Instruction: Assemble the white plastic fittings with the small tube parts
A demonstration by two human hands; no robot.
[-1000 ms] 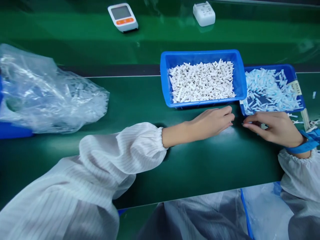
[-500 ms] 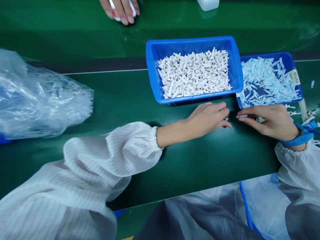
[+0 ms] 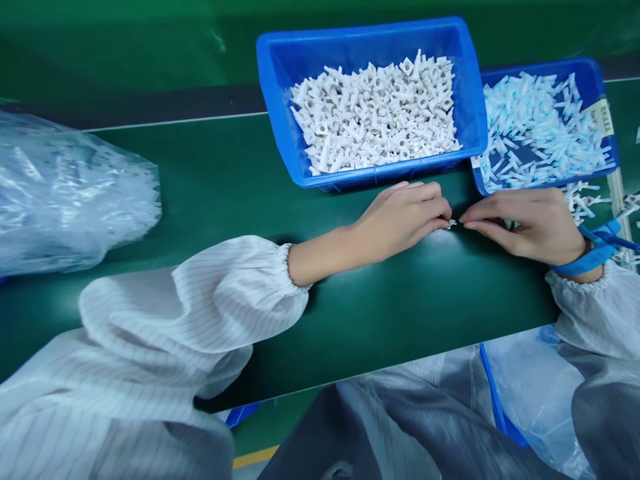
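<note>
My left hand (image 3: 403,217) rests on the green table (image 3: 225,187), fingers curled, pinching a tiny white plastic part (image 3: 452,223) at its fingertips. My right hand (image 3: 525,223), wearing a blue wrist strap (image 3: 593,257), meets it from the right, its thumb and fingers pinched on the same small part. Just beyond the hands stands a blue bin (image 3: 280,73) full of small white plastic fittings (image 3: 375,117). To its right a second blue bin (image 3: 595,73) holds white and pale blue pieces (image 3: 540,127).
A crumpled clear plastic bag (image 3: 70,193) of parts lies at the left. Loose white pieces (image 3: 583,200) are scattered by the right bin. Another blue bin lined with a plastic bag (image 3: 530,400) sits below the table edge at the lower right.
The view has tilted down, so the bins sit higher in the picture. The white device and another person's hand at the top have left the view. My fingertips have closed together.
</note>
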